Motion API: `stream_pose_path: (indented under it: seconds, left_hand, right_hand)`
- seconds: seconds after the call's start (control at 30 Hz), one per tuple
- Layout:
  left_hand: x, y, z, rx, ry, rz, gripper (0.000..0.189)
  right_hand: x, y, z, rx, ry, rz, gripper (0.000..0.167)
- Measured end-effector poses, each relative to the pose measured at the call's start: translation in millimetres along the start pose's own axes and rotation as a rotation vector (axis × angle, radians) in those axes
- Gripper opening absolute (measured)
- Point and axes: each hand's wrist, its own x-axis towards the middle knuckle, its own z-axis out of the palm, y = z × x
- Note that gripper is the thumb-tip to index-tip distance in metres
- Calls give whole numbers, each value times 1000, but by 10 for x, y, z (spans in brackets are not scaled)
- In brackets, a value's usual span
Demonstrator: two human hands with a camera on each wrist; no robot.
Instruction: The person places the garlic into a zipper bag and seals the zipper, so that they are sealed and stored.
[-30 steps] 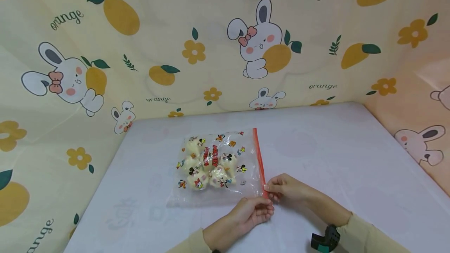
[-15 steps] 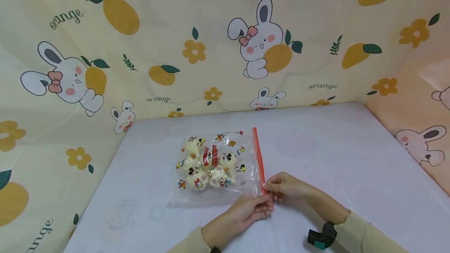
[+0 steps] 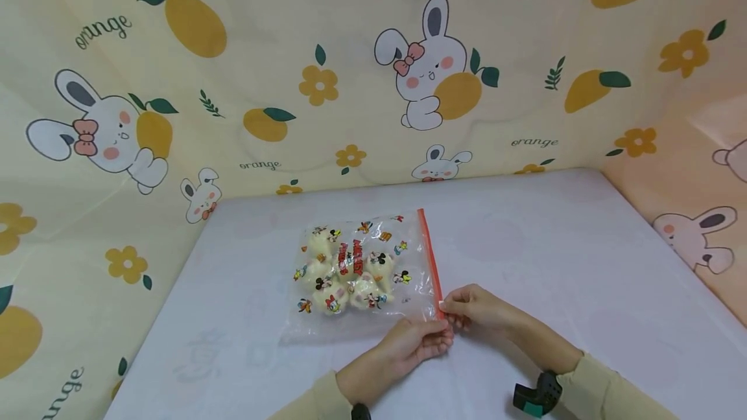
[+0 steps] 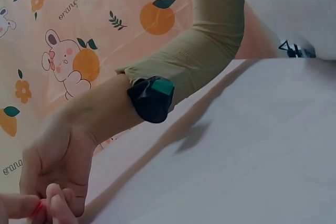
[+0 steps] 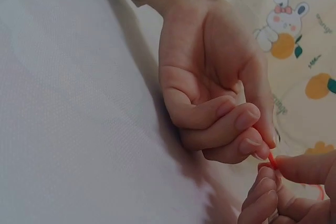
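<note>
A clear zip bag [image 3: 408,303] printed with cartoon characters lies on the table, its red zip edge [image 3: 430,255] to the right. Inside it are several rounded cream-coloured pieces [image 3: 330,297]; their kind is unclear through the plastic. My left hand [image 3: 413,345] pinches the near corner of the red strip. Just beyond it, my right hand [image 3: 475,308] pinches the same strip between thumb and fingers. In the right wrist view, a short bit of red strip [image 5: 272,160] shows between the fingertips of the two hands, which almost meet.
A white cloth covers the table [image 3: 525,238]. Behind and to the sides hangs a cream curtain [image 3: 350,70] printed with rabbits and oranges. A black band [image 3: 538,395] with a green patch sits on the right wrist.
Both hands keep their hold on the red strip with barely any movement. The pieces in the bag have shifted very slightly to the right.
</note>
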Motion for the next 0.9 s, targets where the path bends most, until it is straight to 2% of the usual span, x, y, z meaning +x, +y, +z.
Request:
stream_pose_path:
  seconds: [0.2,0.5,0.9]
  left_hand:
    - [-20,-7,13,-20,18,-6,28]
    - [-14,-47,13,-37,-5,4,31]
    - [-23,-41,13,-41,0,0,33]
  right_hand:
    - [20,7,2,-10,3,3,35]
    - [75,19,-14,11,45,19,28]
    - [130,1,-29,11,80,43,29]
